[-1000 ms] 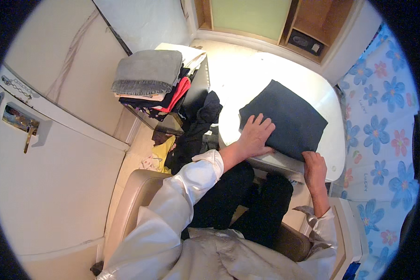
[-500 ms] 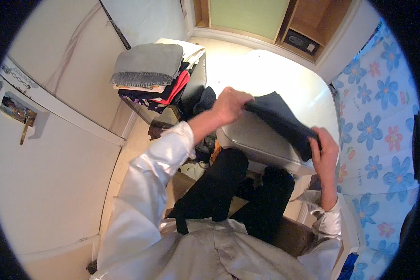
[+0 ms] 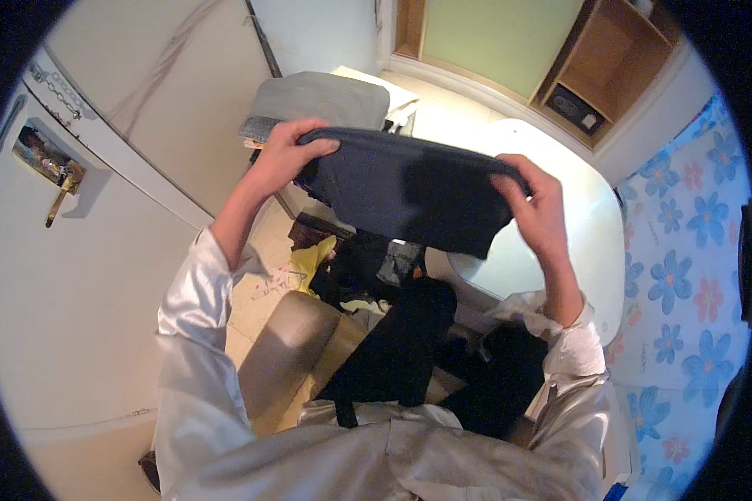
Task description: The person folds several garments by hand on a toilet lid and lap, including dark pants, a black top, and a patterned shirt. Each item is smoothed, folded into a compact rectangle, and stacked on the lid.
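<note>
A folded dark navy garment (image 3: 401, 188) is stretched between my two hands; what kind of garment it is cannot be made out. My left hand (image 3: 288, 159) grips its upper left corner, thumb in front. At the opposite upper corner, my right hand (image 3: 539, 204) pinches the cloth, and the lower edge hangs free. Behind the garment's left part, folded grey jeans (image 3: 326, 98) top a stack of clothes, most of which is hidden. The garment hangs in front of the left side of a white rounded table (image 3: 572, 192).
Below the garment, loose dark clothes (image 3: 359, 267) and a yellow cloth (image 3: 311, 260) lie in a heap. A white door with a brass handle (image 3: 57, 200) is at left. A blue flowered curtain (image 3: 673, 275) hangs at right. Wooden shelving (image 3: 614, 63) stands at the back.
The garment has moved left off the table and been pulled out wider and flatter. My left hand has gone left, my right slightly left and up. The view has shifted too.
</note>
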Motion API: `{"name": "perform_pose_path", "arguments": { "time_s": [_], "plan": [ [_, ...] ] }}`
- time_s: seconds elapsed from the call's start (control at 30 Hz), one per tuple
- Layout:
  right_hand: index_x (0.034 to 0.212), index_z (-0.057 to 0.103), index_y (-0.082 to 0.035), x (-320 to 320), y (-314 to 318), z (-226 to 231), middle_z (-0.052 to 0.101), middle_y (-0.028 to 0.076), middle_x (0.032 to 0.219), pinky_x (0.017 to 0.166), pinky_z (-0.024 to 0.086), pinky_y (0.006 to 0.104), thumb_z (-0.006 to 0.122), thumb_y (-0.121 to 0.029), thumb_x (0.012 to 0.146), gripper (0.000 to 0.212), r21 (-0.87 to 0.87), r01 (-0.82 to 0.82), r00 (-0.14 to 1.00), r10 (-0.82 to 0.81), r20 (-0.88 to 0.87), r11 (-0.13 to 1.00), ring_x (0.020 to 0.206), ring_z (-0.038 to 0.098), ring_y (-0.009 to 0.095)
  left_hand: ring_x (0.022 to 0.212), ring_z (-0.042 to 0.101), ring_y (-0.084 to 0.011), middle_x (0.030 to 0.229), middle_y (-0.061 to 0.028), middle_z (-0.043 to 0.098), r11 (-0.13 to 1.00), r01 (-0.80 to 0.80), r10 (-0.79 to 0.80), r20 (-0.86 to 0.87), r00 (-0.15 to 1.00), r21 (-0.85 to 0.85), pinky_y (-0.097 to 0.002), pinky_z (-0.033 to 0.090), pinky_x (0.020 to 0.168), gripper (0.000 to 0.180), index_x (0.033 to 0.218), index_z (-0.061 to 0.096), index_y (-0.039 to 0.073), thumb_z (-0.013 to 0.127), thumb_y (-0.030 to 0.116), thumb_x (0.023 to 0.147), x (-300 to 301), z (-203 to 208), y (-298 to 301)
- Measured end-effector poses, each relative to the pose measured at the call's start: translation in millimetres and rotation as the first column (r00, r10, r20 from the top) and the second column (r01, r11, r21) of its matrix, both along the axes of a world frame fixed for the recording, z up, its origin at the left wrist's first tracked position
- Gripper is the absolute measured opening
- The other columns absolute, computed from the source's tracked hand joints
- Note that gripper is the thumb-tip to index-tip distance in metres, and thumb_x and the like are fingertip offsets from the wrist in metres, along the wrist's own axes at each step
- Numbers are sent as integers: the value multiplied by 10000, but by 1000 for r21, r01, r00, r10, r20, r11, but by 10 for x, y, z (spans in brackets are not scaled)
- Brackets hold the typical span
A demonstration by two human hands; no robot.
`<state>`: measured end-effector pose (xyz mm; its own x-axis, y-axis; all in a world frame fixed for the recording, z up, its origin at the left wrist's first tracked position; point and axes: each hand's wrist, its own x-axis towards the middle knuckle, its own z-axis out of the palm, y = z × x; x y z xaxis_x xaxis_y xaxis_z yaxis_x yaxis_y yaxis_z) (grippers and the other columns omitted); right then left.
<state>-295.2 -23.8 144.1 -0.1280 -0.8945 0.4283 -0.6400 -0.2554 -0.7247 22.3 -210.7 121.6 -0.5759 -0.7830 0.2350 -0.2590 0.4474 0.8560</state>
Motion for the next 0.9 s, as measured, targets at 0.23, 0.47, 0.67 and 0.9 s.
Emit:
{"name": "perform_pose_path", "arguments": {
  "time_s": [0.23,0.47,0.67,0.9],
  "plan": [
    [1046,669,-4,696,-574,-228,696,143,858,703,524,324,668,-98,877,193,46,-205,978,202,55,978,742,673,233,834,581,-57,890,35,660,979,-142,150,-45,988,147,-232,478,762,158,1009,681,13,686,121,894,949,-51,-89],
    [1110,679,15,1057,-1311,-133,701,118,852,746,508,319,698,-230,885,333,150,-287,928,236,289,946,770,649,189,832,583,-67,888,32,666,967,-244,244,13,970,68,-243,481,794,202,1038,686,8,697,167,913,1363,437,-747],
    [1036,699,-45,929,-2508,-37,665,-15,815,694,478,230,712,-239,901,237,149,-436,697,229,679,888,727,611,76,815,622,-124,859,-39,684,926,-283,342,237,909,-251,-286,503,765,284,1011,694,5,705,265,898,1032,1025,-1883],
    [944,717,-17,50,-4177,-1673,711,106,802,741,531,340,795,-183,692,312,287,154,869,-268,416,945,764,681,236,1258,522,-358,1338,-168,558,746,-390,621,355,698,-540,-576,334,1069,706,1410,483,136,721,459,829,-2,-299,-2867]
  ]
}}
